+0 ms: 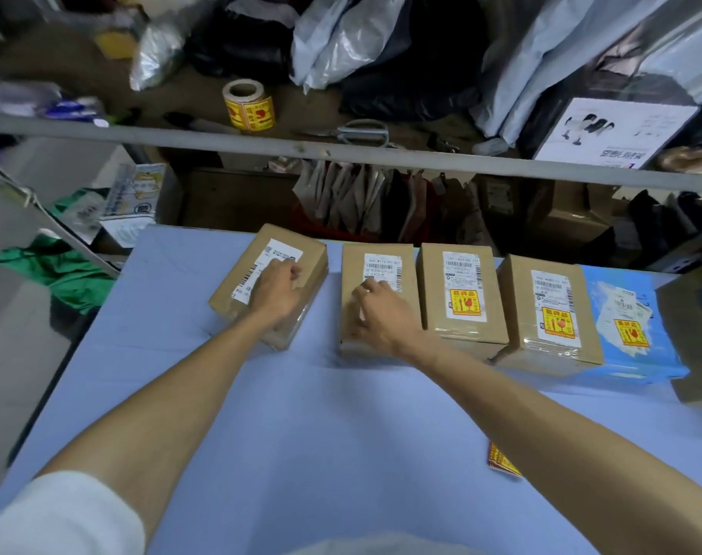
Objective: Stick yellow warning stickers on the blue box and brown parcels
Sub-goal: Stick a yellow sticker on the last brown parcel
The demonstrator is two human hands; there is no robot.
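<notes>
A: Log the row. What is on the pale blue table [301, 414]?

B: Four brown cardboard parcels and a blue box [661, 354], side by side along the far edge. The blue box is at the right end.

A: Stickers placed?

B: Yellow warning sticker on the third parcel [431, 310], below its white shipping label. One on the fourth parcel [519, 314], and one on the blue box. None shows on the first parcel [225, 298] or the second parcel [409, 290]; hands cover part of each.

A: Left hand [275, 292]?

B: It lies on top of the first parcel, which sits skewed to the row. Fingers bent over the label; I cannot tell whether it grips.

A: Right hand [381, 314]?

B: Spread on the second parcel, fingertips pressing down on its top.

A: Supplies?

B: Roll of yellow stickers [249, 106] on the shelf behind. Loose yellow stickers [501, 464] on the table beside the right forearm.
</notes>
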